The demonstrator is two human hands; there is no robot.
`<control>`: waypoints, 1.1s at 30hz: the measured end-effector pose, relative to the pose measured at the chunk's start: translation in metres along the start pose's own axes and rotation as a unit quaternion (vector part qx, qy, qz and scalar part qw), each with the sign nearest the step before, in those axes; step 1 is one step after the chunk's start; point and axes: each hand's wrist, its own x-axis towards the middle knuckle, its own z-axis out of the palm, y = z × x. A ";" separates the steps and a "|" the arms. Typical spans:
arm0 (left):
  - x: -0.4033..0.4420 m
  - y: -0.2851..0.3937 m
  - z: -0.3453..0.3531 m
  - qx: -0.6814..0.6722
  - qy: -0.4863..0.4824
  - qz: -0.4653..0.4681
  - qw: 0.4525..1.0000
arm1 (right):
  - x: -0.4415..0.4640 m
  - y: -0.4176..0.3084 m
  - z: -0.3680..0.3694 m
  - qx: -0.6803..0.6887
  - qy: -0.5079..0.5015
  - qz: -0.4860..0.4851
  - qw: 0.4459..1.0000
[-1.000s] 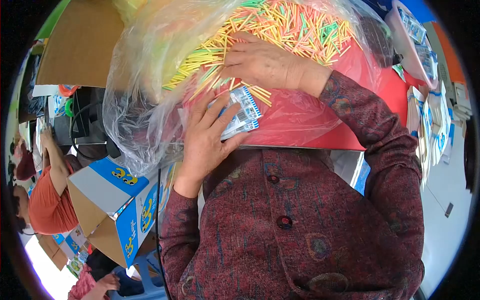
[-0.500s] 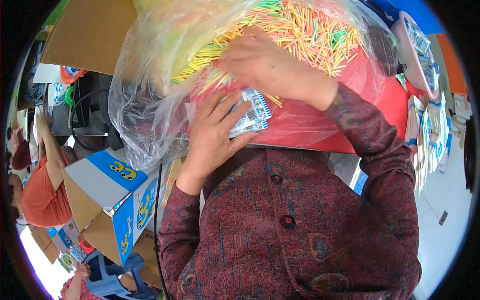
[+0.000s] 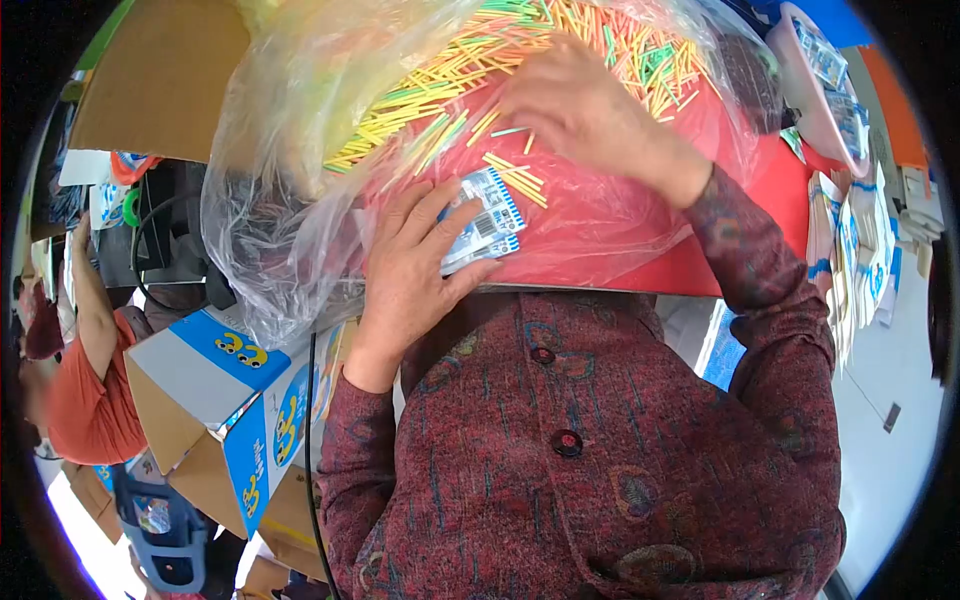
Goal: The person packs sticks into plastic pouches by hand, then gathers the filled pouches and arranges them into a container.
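My left hand (image 3: 410, 270) lies at the near edge of the red table, its fingers and thumb closed about small blue-and-white printed packets (image 3: 487, 222). A few thin yellow sticks (image 3: 517, 181) rest just beyond the packets. Over the clear plastic bag (image 3: 270, 255), my right hand (image 3: 575, 110) is bent downward with its fingers curled together. Motion blur and the hand itself hide what the fingertips hold, if anything. Around and behind it spreads a heap of thin yellow, green and pink sticks (image 3: 420, 95) on the plastic.
A pale pink basket (image 3: 800, 85) of packets stands at the far right, above stacked flat printed packaging (image 3: 848, 250). Open cartons (image 3: 200, 400) are at the left, with a black cable (image 3: 313, 450) nearby. A person in an orange shirt (image 3: 95, 400) is farther left.
My right hand has moved right and slightly forward, away from my left hand. Several sticks now show beside the packets. My left hand keeps hold of the packets, and the view has shifted slightly.
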 end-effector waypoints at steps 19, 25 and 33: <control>0.028 0.005 0.010 0.052 0.062 -0.008 0.997 | -0.003 0.014 0.000 -0.236 0.104 0.039 0.965; 0.034 -0.001 0.021 0.018 0.116 -0.087 0.989 | -0.025 -0.029 0.008 0.168 0.061 0.208 0.962; 0.036 -0.009 0.024 0.001 0.133 -0.080 0.988 | -0.035 -0.038 0.039 0.132 0.102 0.136 0.977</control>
